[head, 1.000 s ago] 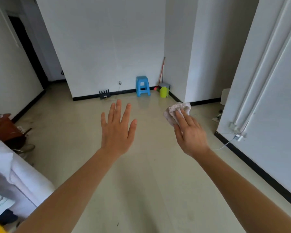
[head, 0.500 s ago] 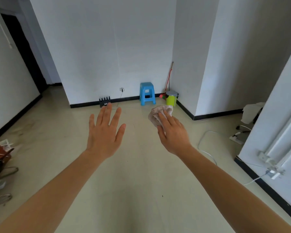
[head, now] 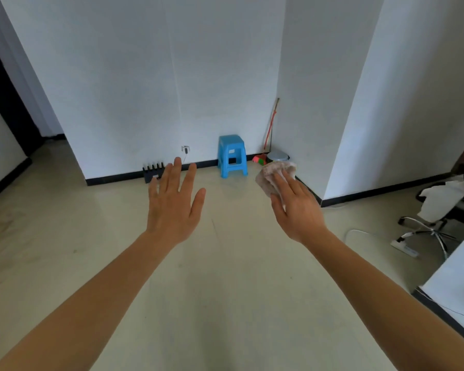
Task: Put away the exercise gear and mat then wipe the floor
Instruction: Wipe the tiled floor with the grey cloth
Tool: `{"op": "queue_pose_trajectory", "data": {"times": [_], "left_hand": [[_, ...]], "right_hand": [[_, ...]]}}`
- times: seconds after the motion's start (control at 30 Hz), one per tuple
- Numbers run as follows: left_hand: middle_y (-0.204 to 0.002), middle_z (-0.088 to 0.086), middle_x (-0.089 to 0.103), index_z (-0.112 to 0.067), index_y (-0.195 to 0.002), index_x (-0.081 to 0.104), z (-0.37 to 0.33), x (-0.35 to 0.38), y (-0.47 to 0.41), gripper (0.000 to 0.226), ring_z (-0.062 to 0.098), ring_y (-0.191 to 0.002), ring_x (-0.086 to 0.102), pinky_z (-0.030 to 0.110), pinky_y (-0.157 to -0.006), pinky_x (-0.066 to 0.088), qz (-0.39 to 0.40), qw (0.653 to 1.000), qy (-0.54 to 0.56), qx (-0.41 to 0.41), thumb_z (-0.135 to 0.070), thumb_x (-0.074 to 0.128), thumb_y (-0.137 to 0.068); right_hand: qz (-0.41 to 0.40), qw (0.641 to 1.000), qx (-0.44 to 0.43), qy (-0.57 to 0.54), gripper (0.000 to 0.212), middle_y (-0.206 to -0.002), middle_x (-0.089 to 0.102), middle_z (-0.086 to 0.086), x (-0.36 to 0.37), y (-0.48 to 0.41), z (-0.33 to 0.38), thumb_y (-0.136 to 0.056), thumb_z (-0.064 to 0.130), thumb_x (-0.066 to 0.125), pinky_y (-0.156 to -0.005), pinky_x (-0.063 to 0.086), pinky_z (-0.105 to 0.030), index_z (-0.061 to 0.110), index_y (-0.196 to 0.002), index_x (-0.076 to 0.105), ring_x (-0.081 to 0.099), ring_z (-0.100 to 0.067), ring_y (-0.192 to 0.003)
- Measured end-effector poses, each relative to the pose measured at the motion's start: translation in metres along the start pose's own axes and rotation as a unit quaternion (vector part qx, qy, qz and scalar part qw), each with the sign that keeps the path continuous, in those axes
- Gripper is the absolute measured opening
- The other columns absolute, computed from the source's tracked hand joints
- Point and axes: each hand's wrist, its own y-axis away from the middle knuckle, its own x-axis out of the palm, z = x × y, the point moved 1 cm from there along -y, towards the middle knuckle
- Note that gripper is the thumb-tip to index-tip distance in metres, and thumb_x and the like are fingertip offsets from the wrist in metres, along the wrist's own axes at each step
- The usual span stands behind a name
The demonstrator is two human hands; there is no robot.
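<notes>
Both my arms reach out in front of me above the pale floor. My right hand holds a crumpled pinkish-white cloth against its fingers, with the thumb hidden beneath it. My left hand is held out flat with its fingers spread and nothing in it. No exercise gear or mat shows in this view.
A blue plastic stool stands against the far wall, beside a black rack, a broom and a bin in the corner. An office chair, a power strip and a white cable lie at the right.
My view has swung to the right: the bed and bag at the left have gone and the chair has come into sight. Both hands stay raised, the cloth still in the right.
</notes>
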Motion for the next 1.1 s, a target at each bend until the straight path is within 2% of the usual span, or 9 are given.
{"op": "queue_pose_trajectory", "data": {"times": [0.2, 0.33, 0.43, 0.6, 0.73, 0.83, 1.03, 1.1], "left_hand": [[-0.166, 0.007, -0.003, -0.025, -0.158, 0.005, 0.023, 0.136, -0.161, 0.069, 0.024, -0.153, 0.001, 0.052, -0.122, 0.009, 0.036, 0.999, 0.006, 0.037, -0.056, 0.002, -0.097], [-0.166, 0.008, 0.003, -0.023, -0.158, 0.012, 0.039, 0.216, -0.290, 0.065, 0.026, -0.153, 0.007, 0.053, -0.121, 0.014, 0.035, 0.999, 0.015, 0.039, -0.053, 0.009, -0.101], [-0.165, 0.010, 0.009, -0.022, -0.157, 0.015, 0.059, 0.255, -0.386, 0.065, 0.028, -0.152, 0.014, 0.056, -0.119, 0.019, 0.033, 0.998, -0.001, 0.054, -0.053, 0.010, -0.101], [-0.165, 0.011, 0.011, -0.021, -0.157, 0.016, 0.117, 0.309, -0.525, 0.064, 0.029, -0.151, 0.014, 0.056, -0.119, 0.020, 0.008, 0.999, -0.006, 0.044, -0.052, 0.011, -0.101], [-0.164, 0.012, 0.012, -0.020, -0.157, 0.021, 0.176, 0.380, -0.623, 0.064, 0.031, -0.150, 0.019, 0.057, -0.117, 0.023, 0.011, 1.000, -0.010, 0.027, -0.051, 0.014, -0.101], [-0.165, 0.013, 0.010, -0.020, -0.157, 0.020, 0.219, 0.444, -0.701, 0.064, 0.031, -0.150, 0.018, 0.057, -0.117, 0.023, 0.018, 0.999, -0.020, 0.033, -0.051, 0.014, -0.101], [-0.165, 0.013, 0.008, -0.021, -0.157, 0.017, 0.265, 0.549, -0.872, 0.066, 0.031, -0.151, 0.016, 0.056, -0.118, 0.021, 0.079, 0.994, -0.019, 0.072, -0.053, 0.007, -0.100], [-0.165, 0.011, 0.001, -0.021, -0.158, 0.011, 0.267, 0.580, -0.928, 0.066, 0.029, -0.152, 0.010, 0.055, -0.120, 0.017, 0.110, 0.989, -0.031, 0.090, -0.053, 0.002, -0.101]], "right_hand": [[-0.029, 0.999, 0.045, -0.001, 0.054, -0.157, 0.041, -0.010, 0.113, -0.133, -0.077, -0.104, 0.038, 0.033, -0.106, 0.047, -0.049, 0.021, -0.155, 0.035, 0.047, -0.036, -0.134], [-0.021, 0.998, 0.057, -0.006, 0.053, -0.157, 0.041, -0.010, 0.189, -0.245, -0.129, -0.104, 0.037, 0.035, -0.105, 0.048, -0.050, 0.020, -0.154, 0.035, 0.048, -0.036, -0.134], [-0.003, 0.999, 0.033, 0.016, 0.054, -0.157, 0.041, -0.012, 0.232, -0.344, -0.153, -0.103, 0.036, 0.035, -0.106, 0.046, -0.047, 0.017, -0.153, 0.037, 0.049, -0.035, -0.132], [-0.012, 1.000, 0.012, -0.003, 0.054, -0.159, 0.038, -0.010, 0.299, -0.511, -0.165, -0.104, 0.034, 0.037, -0.111, 0.042, -0.044, 0.017, -0.155, 0.034, 0.044, -0.031, -0.140], [-0.012, 1.000, -0.010, -0.014, 0.055, -0.157, 0.042, -0.013, 0.380, -0.630, -0.178, -0.103, 0.032, 0.040, -0.104, 0.047, -0.048, 0.014, -0.154, 0.036, 0.049, -0.034, -0.133], [0.004, 1.000, -0.009, -0.003, 0.057, -0.158, 0.040, -0.012, 0.448, -0.711, -0.195, -0.103, 0.035, 0.037, -0.104, 0.046, -0.050, 0.015, -0.156, 0.032, 0.048, -0.032, -0.134], [0.013, 0.999, 0.037, 0.022, 0.056, -0.155, 0.044, -0.013, 0.531, -0.852, -0.245, -0.101, 0.032, 0.039, -0.104, 0.047, -0.050, 0.014, -0.154, 0.035, 0.052, -0.035, -0.128], [0.015, 0.997, 0.066, 0.029, 0.055, -0.156, 0.042, -0.012, 0.550, -0.892, -0.272, -0.101, 0.029, 0.044, -0.104, 0.046, -0.048, 0.015, -0.154, 0.036, 0.051, -0.037, -0.129]]}}
